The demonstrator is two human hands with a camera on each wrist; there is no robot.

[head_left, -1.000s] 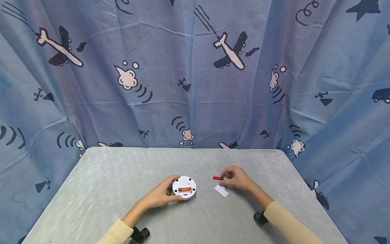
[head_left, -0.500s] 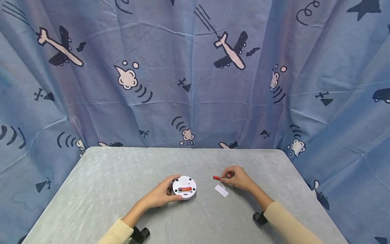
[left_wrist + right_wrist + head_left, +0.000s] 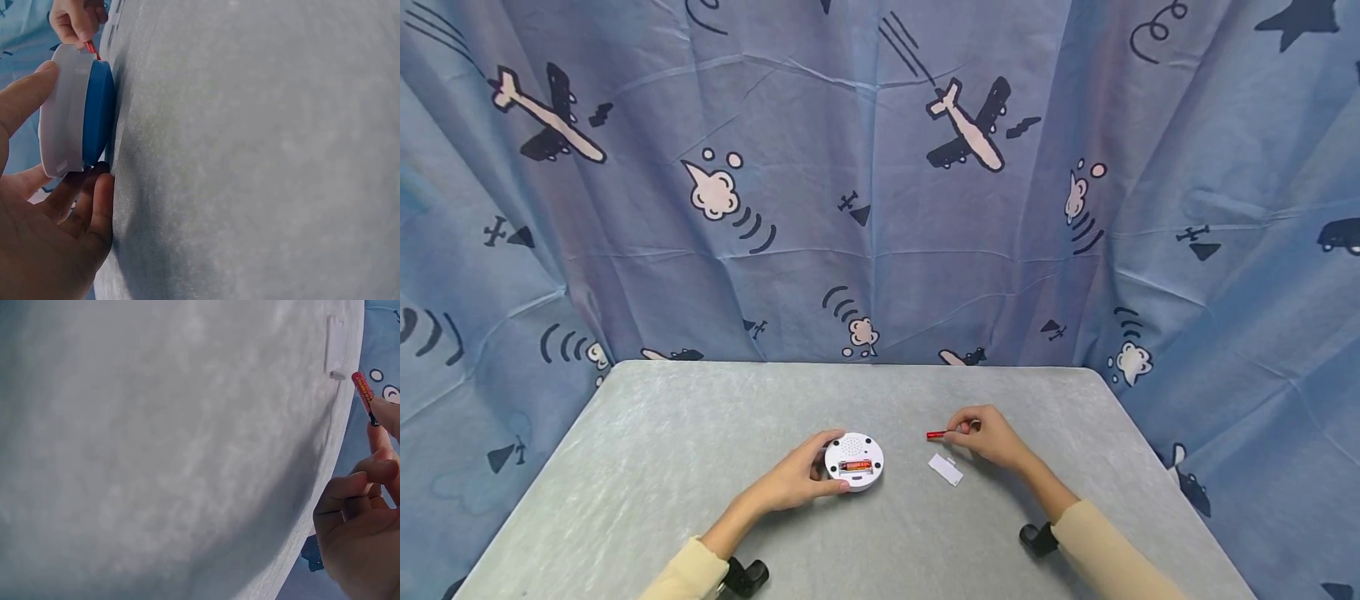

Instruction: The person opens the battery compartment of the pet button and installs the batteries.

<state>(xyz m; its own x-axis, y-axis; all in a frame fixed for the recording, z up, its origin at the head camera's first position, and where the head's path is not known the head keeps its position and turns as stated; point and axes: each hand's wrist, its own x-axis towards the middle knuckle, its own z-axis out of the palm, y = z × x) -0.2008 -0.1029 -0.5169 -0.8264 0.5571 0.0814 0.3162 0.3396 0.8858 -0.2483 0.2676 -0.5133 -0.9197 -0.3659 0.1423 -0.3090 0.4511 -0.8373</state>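
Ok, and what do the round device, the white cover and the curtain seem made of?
Round device: probably plastic, smooth molded white-and-blue shell. White cover: likely plastic too, smooth with straight edges. Curtain: seemingly matte fabric, with soft folds and creases.

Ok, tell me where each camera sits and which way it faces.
Head: on the head, facing forward and down at table and curtain; left fingers, right fingers, beige sleeves show.
Left wrist: on that wrist, facing left fingers gripping the white-and-blue device, right fingers beyond.
Right wrist: on that wrist, facing right fingers pinching the red battery.
Shared: head and right wrist both show the white cover.
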